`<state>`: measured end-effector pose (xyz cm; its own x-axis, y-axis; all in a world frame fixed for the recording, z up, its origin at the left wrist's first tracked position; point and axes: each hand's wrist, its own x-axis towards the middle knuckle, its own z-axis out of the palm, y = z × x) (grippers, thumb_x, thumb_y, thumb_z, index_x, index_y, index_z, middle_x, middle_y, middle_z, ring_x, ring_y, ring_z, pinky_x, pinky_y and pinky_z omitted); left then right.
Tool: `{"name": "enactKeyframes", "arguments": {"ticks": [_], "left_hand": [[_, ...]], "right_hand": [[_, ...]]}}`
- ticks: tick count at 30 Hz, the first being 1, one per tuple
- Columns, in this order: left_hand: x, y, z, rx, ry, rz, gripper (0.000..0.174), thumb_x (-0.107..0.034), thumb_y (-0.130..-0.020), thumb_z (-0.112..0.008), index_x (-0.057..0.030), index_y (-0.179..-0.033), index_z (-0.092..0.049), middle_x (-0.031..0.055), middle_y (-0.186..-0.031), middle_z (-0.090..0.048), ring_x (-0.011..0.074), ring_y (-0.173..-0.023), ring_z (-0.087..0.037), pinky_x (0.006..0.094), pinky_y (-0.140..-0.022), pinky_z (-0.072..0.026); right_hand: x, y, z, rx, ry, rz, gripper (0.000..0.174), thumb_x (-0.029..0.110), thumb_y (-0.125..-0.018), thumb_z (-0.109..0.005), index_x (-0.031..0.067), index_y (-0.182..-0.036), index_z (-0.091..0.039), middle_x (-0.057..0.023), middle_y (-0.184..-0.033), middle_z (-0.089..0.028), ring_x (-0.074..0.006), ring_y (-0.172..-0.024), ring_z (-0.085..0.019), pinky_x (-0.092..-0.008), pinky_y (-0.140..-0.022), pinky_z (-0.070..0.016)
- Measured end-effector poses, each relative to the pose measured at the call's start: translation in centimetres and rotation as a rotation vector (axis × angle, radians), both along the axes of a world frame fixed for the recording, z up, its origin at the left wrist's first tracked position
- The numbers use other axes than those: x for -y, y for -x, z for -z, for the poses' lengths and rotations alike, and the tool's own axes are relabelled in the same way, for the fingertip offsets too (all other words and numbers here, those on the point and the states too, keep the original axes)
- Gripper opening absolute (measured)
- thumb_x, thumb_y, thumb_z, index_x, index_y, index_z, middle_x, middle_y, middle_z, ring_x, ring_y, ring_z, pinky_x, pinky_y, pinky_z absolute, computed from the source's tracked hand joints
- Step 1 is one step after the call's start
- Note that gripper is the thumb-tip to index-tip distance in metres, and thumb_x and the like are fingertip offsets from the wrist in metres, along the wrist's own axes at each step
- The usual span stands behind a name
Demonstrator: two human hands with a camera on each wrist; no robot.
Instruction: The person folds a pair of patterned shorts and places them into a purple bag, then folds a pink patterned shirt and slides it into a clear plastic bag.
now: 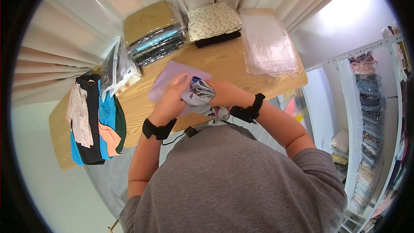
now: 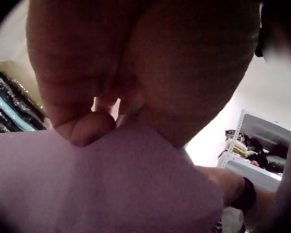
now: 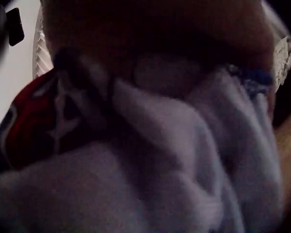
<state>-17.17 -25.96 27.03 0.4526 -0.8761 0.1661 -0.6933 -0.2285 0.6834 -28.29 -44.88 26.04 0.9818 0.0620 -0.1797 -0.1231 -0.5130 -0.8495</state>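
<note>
A grey garment with coloured print (image 1: 194, 100) is bunched between the two hands above the table's near edge. The left hand (image 1: 173, 97) grips its left side, and in the left wrist view this hand's (image 2: 136, 73) fingers curl over at a pale purple sheet (image 2: 111, 179). That purple sheet (image 1: 166, 77) lies on the table behind the hands. The right hand (image 1: 228, 94) is at the garment's right side, its fingers hidden by the cloth. Folds of the garment (image 3: 160, 145) with a red and blue print fill the right wrist view below the right hand (image 3: 155, 29).
Bagged folded clothes (image 1: 151, 21) and a floral folded cloth (image 1: 214, 20) stand at the table's back. Clear bags (image 1: 269, 45) lie back right. Loose garments (image 1: 92, 121) hang over the left end. Shelves (image 1: 366, 116) of folded clothes are at the right.
</note>
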Motion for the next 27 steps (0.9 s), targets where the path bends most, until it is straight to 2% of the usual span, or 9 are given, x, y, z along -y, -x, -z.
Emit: {"name": "enactKeyframes", "arguments": {"ticks": [4,10,11,13,15,16,18,21,27], "left_hand": [[1.4,2.1,-0.5,0.150,-0.019,0.067,0.053,0.011,-0.068,-0.048,0.0037,-0.121,-0.047,0.0241,-0.126,-0.043,0.0383,-0.117,-0.043,0.0372,-0.100,-0.0344],[3.1,3.8,-1.8,0.204,-0.042,-0.019,0.045,0.010,-0.069,-0.049,0.0070,-0.114,-0.047,0.0249,-0.126,-0.041,0.0409,-0.113,-0.044,0.0406,-0.098,-0.0370],[3.1,3.8,-1.9,0.204,-0.041,-0.024,0.045,0.010,-0.069,-0.049,0.0070,-0.114,-0.047,0.0249,-0.126,-0.041,0.0409,-0.113,-0.044,0.0406,-0.098,-0.0370],[3.2,3.5,-2.3,0.218,-0.001,-0.003,0.043,0.009,-0.070,-0.050,0.0077,-0.113,-0.047,0.0240,-0.127,-0.040,0.0408,-0.111,-0.045,0.0414,-0.097,-0.0372],[3.2,3.3,-2.7,0.240,0.031,0.005,0.043,0.008,-0.071,-0.051,0.0076,-0.113,-0.047,0.0237,-0.126,-0.040,0.0406,-0.112,-0.045,0.0417,-0.096,-0.0375],[3.2,3.3,-2.8,0.259,0.060,0.017,0.043,0.007,-0.071,-0.051,0.0075,-0.114,-0.047,0.0235,-0.126,-0.041,0.0404,-0.112,-0.045,0.0420,-0.096,-0.0379],[2.9,3.1,-2.6,0.272,0.070,0.046,0.041,0.005,-0.073,-0.050,0.0070,-0.114,-0.047,0.0224,-0.127,-0.040,0.0390,-0.110,-0.046,0.0410,-0.093,-0.0398],[2.7,3.2,-1.8,0.228,0.070,0.086,0.042,0.004,-0.075,-0.050,0.0068,-0.116,-0.047,0.0223,-0.127,-0.040,0.0386,-0.111,-0.046,0.0403,-0.094,-0.0398],[2.7,4.6,-0.9,0.174,0.057,0.149,0.044,0.005,-0.075,-0.050,0.0075,-0.118,-0.045,0.0235,-0.129,-0.040,0.0392,-0.116,-0.043,0.0391,-0.098,-0.0373]], "right_hand": [[-0.5,-0.8,0.1,-0.021,0.212,0.016,0.042,0.018,-0.065,-0.062,0.0029,-0.104,-0.057,-0.0230,-0.091,-0.062,-0.0373,-0.086,-0.061,-0.0416,-0.074,-0.0483],[-1.6,-3.4,-0.1,-0.162,0.307,-0.094,0.036,0.019,-0.069,-0.060,0.0000,-0.100,-0.061,-0.0253,-0.090,-0.062,-0.0389,-0.084,-0.060,-0.0420,-0.071,-0.0483],[-1.5,-3.8,2.0,-0.074,0.301,-0.073,0.035,0.018,-0.071,-0.060,-0.0002,-0.101,-0.060,-0.0248,-0.092,-0.062,-0.0373,-0.085,-0.061,-0.0409,-0.072,-0.0483],[-1.8,-3.9,1.8,0.016,0.295,-0.054,0.033,0.018,-0.074,-0.059,-0.0005,-0.102,-0.059,-0.0243,-0.093,-0.062,-0.0357,-0.086,-0.061,-0.0398,-0.072,-0.0482],[-1.8,-3.4,1.0,0.185,-0.297,0.245,0.033,0.017,-0.077,-0.059,0.0021,-0.107,-0.058,-0.0211,-0.100,-0.062,-0.0299,-0.090,-0.061,-0.0353,-0.076,-0.0473],[-1.6,-3.3,1.2,0.184,-0.296,0.240,0.033,0.017,-0.077,-0.059,0.0021,-0.107,-0.058,-0.0211,-0.100,-0.062,-0.0299,-0.090,-0.061,-0.0353,-0.076,-0.0473],[-1.3,-3.4,2.0,0.131,-1.012,0.247,0.031,0.014,-0.082,-0.057,0.0034,-0.110,-0.054,-0.0149,-0.106,-0.059,-0.0239,-0.095,-0.057,-0.0322,-0.080,-0.0456],[-1.1,-3.7,3.7,0.141,-0.928,0.241,0.029,0.013,-0.084,-0.055,0.0039,-0.111,-0.053,-0.0093,-0.105,-0.057,-0.0213,-0.093,-0.056,-0.0315,-0.081,-0.0455],[-1.5,-3.9,6.9,0.228,-0.702,0.202,0.028,0.013,-0.085,-0.054,0.0037,-0.110,-0.053,-0.0088,-0.105,-0.057,-0.0209,-0.094,-0.055,-0.0316,-0.081,-0.0454]]}}
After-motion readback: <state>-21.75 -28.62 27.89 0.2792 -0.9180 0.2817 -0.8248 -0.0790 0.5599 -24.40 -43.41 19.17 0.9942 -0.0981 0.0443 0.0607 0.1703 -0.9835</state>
